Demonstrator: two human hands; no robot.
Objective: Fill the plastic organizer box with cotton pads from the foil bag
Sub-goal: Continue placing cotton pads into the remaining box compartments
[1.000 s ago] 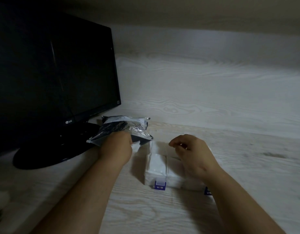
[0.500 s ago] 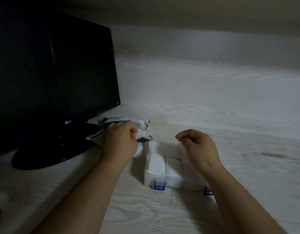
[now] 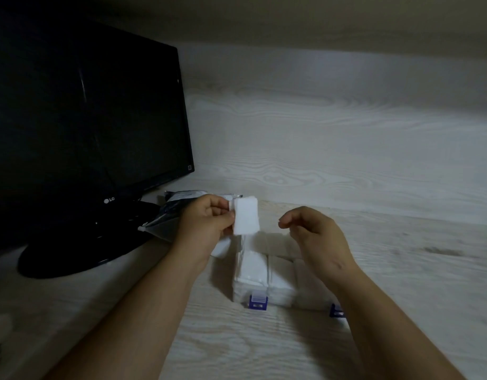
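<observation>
Box (image 3: 264,272) is sitting nearest you on the counter (image 3: 264,346), its near cells already showing white. Above it your right hand (image 3: 316,234) is hovering, fingers loosely curled and holding nothing. Your left hand (image 3: 206,223) is pinching a small stack of pads (image 3: 246,215). A second ago that hand was still at the bag (image 3: 168,215); now the stack is hanging clear, over the box's far edge. I'd say another load is ready to go in. The bag is lying behind, by the monitor (image 3: 86,119).
</observation>
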